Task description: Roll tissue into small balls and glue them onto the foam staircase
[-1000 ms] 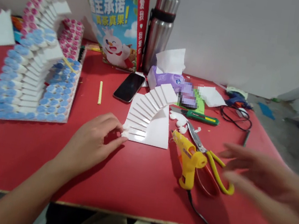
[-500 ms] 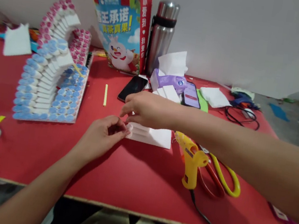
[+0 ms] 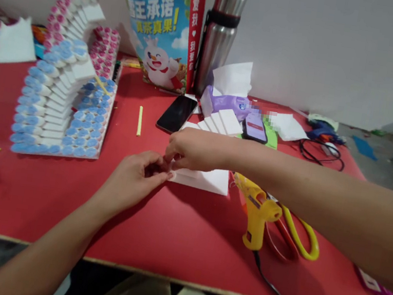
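Just left of the middle of the table, a flat white card [image 3: 218, 182] lies with pale rolled strips [image 3: 189, 172] on it, mostly covered by my hands. My left hand [image 3: 137, 173] rests at the card's left end, its thumb and fingers pinched on the round end of a white roll. Above it my right hand [image 3: 194, 149] reaches across from the right, fingers curled down and closed beside the left fingertips. Whatever the right fingers hold is hidden. To the right of the card lies a yellow glue gun [image 3: 258, 216], with large scissors [image 3: 298, 234] beneath my right forearm.
White stands with blue discs [image 3: 59, 97] and pink discs [image 3: 103, 54] stand at left. A yellow stick [image 3: 140, 121], black phone [image 3: 176, 114], folded white pieces [image 3: 222, 122], purple tissue pack [image 3: 225, 103], lit phone [image 3: 256, 128], steel flask [image 3: 217, 42] and printed bag [image 3: 164, 39] sit behind.
My right hand has lowered, its fingers curling inward against my left fingertips over the card. My left hand stays nearly in place. The view has shifted slightly.
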The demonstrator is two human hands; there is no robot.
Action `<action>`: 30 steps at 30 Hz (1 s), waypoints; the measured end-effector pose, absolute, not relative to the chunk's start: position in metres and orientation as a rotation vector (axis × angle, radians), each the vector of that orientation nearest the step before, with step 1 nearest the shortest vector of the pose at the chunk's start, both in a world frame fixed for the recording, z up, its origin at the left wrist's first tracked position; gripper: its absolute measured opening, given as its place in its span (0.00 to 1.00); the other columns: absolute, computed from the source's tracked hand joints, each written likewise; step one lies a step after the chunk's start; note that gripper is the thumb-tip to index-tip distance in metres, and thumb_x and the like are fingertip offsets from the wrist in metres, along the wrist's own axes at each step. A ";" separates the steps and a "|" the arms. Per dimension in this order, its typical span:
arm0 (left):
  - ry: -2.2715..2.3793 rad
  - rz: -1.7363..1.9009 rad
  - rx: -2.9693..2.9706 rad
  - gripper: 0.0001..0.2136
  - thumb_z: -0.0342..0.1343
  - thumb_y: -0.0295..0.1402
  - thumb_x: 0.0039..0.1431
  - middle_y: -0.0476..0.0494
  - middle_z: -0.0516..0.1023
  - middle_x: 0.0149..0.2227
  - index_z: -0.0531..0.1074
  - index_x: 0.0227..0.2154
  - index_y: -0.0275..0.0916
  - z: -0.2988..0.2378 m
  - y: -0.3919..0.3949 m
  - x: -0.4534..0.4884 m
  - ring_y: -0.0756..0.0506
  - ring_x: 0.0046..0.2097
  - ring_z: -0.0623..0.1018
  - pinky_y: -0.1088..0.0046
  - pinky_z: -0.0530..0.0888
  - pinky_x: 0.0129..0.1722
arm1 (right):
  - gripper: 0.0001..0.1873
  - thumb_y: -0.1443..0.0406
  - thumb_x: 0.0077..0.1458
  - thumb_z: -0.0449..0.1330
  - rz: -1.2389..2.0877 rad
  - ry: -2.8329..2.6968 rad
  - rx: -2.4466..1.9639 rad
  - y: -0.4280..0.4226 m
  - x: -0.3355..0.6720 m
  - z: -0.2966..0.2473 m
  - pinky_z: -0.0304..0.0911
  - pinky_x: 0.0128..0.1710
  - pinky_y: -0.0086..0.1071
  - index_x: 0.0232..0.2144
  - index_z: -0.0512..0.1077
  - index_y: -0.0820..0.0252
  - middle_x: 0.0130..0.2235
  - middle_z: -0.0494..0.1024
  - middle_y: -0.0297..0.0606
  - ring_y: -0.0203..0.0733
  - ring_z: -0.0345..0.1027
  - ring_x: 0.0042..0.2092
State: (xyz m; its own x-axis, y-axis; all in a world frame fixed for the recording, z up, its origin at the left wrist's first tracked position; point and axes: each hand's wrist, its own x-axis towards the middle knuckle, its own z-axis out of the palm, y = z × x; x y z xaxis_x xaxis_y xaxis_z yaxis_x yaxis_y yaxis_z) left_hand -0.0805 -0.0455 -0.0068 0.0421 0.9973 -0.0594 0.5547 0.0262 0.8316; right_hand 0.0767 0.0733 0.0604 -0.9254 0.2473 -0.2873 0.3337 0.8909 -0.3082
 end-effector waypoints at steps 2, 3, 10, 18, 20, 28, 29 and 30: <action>1.588 0.789 1.604 0.12 0.62 0.43 0.60 0.46 0.83 0.34 0.78 0.35 0.39 -0.007 -0.046 -0.081 0.44 0.36 0.80 0.69 0.72 0.37 | 0.09 0.70 0.57 0.65 -0.512 2.828 0.444 0.073 0.078 0.059 0.53 0.33 0.31 0.40 0.84 0.62 0.36 0.81 0.42 0.37 0.65 0.33; 1.583 0.785 1.603 0.12 0.61 0.43 0.60 0.45 0.83 0.35 0.78 0.35 0.39 -0.007 -0.046 -0.081 0.43 0.37 0.80 0.68 0.72 0.38 | 0.09 0.70 0.57 0.65 -0.507 2.833 0.442 0.072 0.079 0.058 0.53 0.33 0.31 0.39 0.84 0.62 0.36 0.81 0.42 0.37 0.65 0.33; 1.586 0.756 1.630 0.11 0.61 0.42 0.60 0.45 0.84 0.35 0.79 0.35 0.39 -0.003 -0.046 -0.081 0.42 0.38 0.81 0.67 0.72 0.39 | 0.11 0.73 0.55 0.64 -0.529 2.870 0.407 0.072 0.084 0.054 0.54 0.34 0.31 0.39 0.84 0.61 0.36 0.83 0.41 0.38 0.67 0.34; 1.593 0.750 1.625 0.11 0.60 0.42 0.61 0.45 0.84 0.35 0.79 0.35 0.40 -0.002 -0.045 -0.082 0.42 0.38 0.81 0.67 0.71 0.39 | 0.10 0.73 0.56 0.64 -0.529 2.866 0.396 0.075 0.082 0.050 0.54 0.34 0.31 0.38 0.84 0.62 0.36 0.83 0.42 0.38 0.67 0.33; 1.584 0.749 1.631 0.11 0.59 0.42 0.61 0.45 0.84 0.35 0.79 0.35 0.40 -0.002 -0.045 -0.082 0.42 0.39 0.81 0.66 0.71 0.39 | 0.10 0.73 0.56 0.64 -0.526 2.869 0.395 0.075 0.082 0.048 0.54 0.34 0.32 0.39 0.84 0.61 0.36 0.82 0.42 0.38 0.66 0.33; 1.572 0.748 1.661 0.11 0.59 0.42 0.62 0.46 0.83 0.35 0.79 0.35 0.40 -0.002 -0.045 -0.084 0.43 0.38 0.80 0.68 0.70 0.39 | 0.10 0.72 0.58 0.64 -0.556 2.828 0.406 0.073 0.084 0.057 0.55 0.35 0.31 0.41 0.83 0.61 0.38 0.82 0.41 0.38 0.68 0.36; 1.568 0.756 1.661 0.11 0.58 0.42 0.63 0.46 0.83 0.35 0.79 0.35 0.40 -0.002 -0.045 -0.084 0.43 0.38 0.80 0.68 0.70 0.39 | 0.11 0.72 0.58 0.64 -0.570 2.814 0.419 0.072 0.085 0.061 0.55 0.35 0.30 0.42 0.83 0.61 0.39 0.82 0.41 0.38 0.69 0.37; 1.568 0.764 1.657 0.11 0.58 0.41 0.63 0.47 0.83 0.35 0.79 0.35 0.40 -0.002 -0.046 -0.084 0.43 0.38 0.79 0.68 0.70 0.38 | 0.12 0.73 0.57 0.65 -0.577 2.799 0.443 0.072 0.086 0.065 0.55 0.35 0.30 0.43 0.82 0.62 0.39 0.82 0.41 0.38 0.70 0.37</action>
State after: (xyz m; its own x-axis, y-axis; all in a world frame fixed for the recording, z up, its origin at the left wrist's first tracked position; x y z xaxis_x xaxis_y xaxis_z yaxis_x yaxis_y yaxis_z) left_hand -0.0845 -0.0455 -0.0017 0.0850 0.9948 -0.0567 0.5684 -0.0017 0.8227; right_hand 0.0859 0.0718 0.0650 -0.9229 0.2425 -0.2991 0.3410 0.8755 -0.3423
